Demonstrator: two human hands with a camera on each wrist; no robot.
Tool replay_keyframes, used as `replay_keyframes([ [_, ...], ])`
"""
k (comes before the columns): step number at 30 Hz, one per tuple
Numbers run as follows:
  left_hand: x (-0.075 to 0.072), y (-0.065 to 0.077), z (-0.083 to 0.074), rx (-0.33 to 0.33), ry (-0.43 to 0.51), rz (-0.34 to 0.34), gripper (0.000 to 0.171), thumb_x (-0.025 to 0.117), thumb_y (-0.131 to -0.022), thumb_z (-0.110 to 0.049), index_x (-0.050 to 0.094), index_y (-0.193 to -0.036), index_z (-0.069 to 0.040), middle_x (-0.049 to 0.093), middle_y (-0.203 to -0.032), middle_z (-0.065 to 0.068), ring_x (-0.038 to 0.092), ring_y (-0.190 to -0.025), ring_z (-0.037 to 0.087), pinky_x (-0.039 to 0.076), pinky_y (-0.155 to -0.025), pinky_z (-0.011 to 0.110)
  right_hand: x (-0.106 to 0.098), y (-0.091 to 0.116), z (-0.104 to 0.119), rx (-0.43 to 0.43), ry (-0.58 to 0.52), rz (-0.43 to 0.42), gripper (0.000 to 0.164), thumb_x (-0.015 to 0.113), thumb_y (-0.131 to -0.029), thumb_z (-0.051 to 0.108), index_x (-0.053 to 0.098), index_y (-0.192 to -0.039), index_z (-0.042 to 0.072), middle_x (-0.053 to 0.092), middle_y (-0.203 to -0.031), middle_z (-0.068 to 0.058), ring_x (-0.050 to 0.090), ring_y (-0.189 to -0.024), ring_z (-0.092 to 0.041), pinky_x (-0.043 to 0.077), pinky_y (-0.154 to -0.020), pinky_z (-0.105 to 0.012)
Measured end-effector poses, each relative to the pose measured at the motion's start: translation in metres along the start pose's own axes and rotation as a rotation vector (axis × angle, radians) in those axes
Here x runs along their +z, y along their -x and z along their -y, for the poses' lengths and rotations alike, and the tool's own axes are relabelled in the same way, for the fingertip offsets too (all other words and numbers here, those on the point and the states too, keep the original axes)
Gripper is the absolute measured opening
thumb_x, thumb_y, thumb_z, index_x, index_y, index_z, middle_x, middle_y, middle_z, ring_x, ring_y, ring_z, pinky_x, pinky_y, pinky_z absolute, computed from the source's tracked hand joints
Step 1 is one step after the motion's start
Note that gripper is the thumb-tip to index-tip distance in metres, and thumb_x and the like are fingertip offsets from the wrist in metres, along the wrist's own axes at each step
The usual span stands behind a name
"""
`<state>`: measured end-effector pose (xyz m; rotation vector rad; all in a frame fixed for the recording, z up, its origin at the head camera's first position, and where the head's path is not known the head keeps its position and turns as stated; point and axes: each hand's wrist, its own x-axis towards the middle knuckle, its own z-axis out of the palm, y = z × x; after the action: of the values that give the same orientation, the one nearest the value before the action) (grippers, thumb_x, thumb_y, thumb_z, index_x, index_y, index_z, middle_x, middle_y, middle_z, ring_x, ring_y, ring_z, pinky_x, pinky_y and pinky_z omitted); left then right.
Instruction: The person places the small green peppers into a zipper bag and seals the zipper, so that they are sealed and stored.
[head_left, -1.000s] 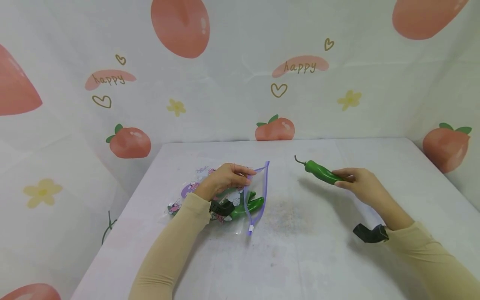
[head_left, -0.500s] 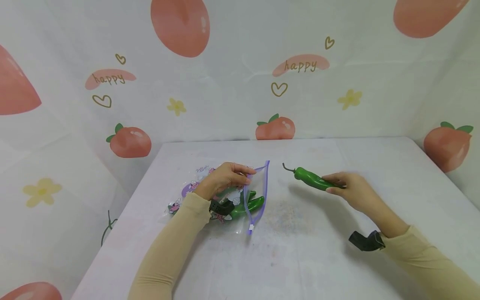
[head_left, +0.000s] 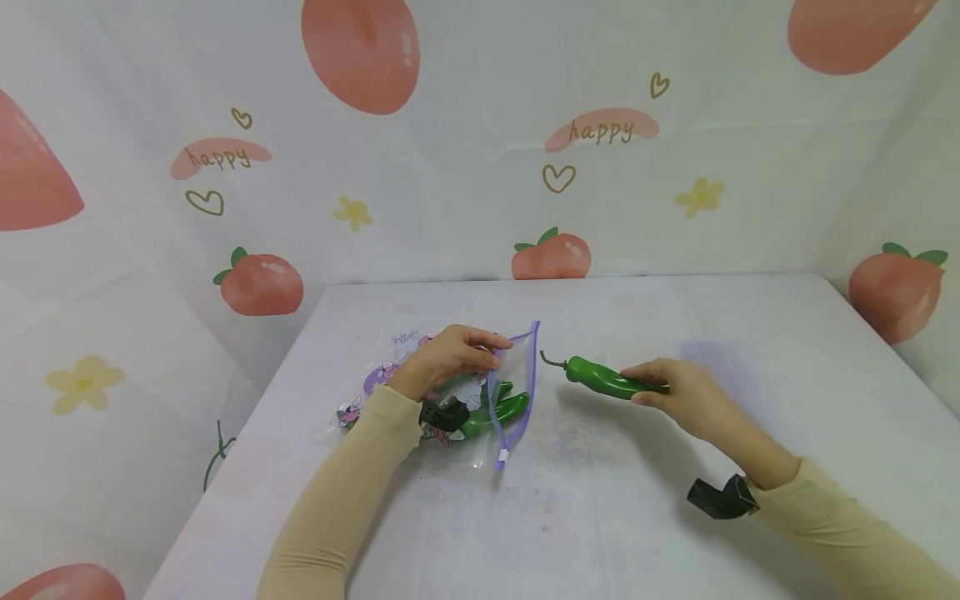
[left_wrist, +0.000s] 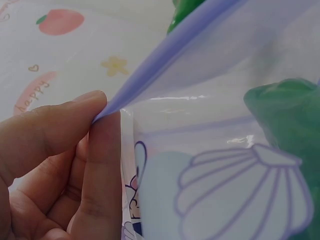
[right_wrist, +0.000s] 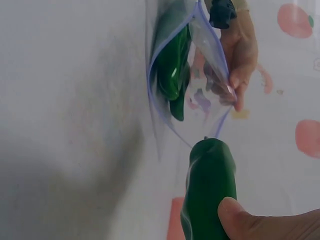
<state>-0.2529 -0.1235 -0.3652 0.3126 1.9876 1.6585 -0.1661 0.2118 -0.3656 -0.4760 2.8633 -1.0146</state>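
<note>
Pepper (head_left: 600, 379) in right hand (head_left: 686, 398), bag (head_left: 480, 392) pinched open

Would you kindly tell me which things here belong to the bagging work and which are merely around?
In use:
- left hand pinching the zip bag open
- right hand holding a green pepper
- green peppers already bagged

Merely around:
- table
- fruit-print backdrop

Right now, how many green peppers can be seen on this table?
3. One green pepper is held by the right hand near the bag mouth. Two peppers lie inside the bag, which the left hand pinches open. More may be hidden.
</note>
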Motion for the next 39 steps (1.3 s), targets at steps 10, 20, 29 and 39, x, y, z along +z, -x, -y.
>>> replay_keyframes([
  [10,0.001,0.0,-0.001,-0.012,-0.003,-0.003,0.044,0.065,-0.088,0.004,0.054,-0.129,0.012,0.06,-0.081,-0.001,0.052,-0.065,0.01,0.047,-0.063,0.021,0.019,0.001,0.002,-0.056,0.017,0.058,0.033,0.073,-0.084,0.01,0.069,-0.116,0.002,0.069,-0.111,-0.015,0.064,-0.099,-0.028,0.051,-0.08,-0.042],
  [20,0.0,0.0,0.001,-0.003,0.002,0.006,0.043,0.064,-0.087,0.005,0.054,-0.129,0.013,0.059,-0.077,-0.003,0.051,-0.064,0.011,0.046,-0.062,0.021,0.033,-0.001,0.005,-0.099,-0.001,0.107,0.032,0.073,-0.084,0.008,0.069,-0.115,-0.001,0.069,-0.111,-0.016,0.063,-0.103,-0.032,0.051,-0.086,-0.047],
  [29,0.001,-0.001,0.0,-0.001,0.001,0.006,0.043,0.064,-0.088,0.004,0.054,-0.128,0.013,0.06,-0.078,-0.002,0.051,-0.064,0.011,0.046,-0.061,0.022,0.042,-0.008,0.008,-0.136,0.019,0.113,0.03,0.072,-0.084,0.007,0.07,-0.113,-0.001,0.071,-0.107,-0.014,0.064,-0.102,-0.03,0.051,-0.087,-0.047],
  [39,0.001,-0.002,0.0,-0.024,0.006,-0.01,0.042,0.065,-0.087,0.004,0.056,-0.127,0.011,0.06,-0.078,-0.002,0.052,-0.065,0.011,0.048,-0.062,0.022,0.051,-0.014,0.02,-0.173,0.03,0.116,0.029,0.074,-0.082,0.007,0.071,-0.11,-0.001,0.072,-0.104,-0.012,0.065,-0.098,-0.027,0.052,-0.086,-0.045],
])
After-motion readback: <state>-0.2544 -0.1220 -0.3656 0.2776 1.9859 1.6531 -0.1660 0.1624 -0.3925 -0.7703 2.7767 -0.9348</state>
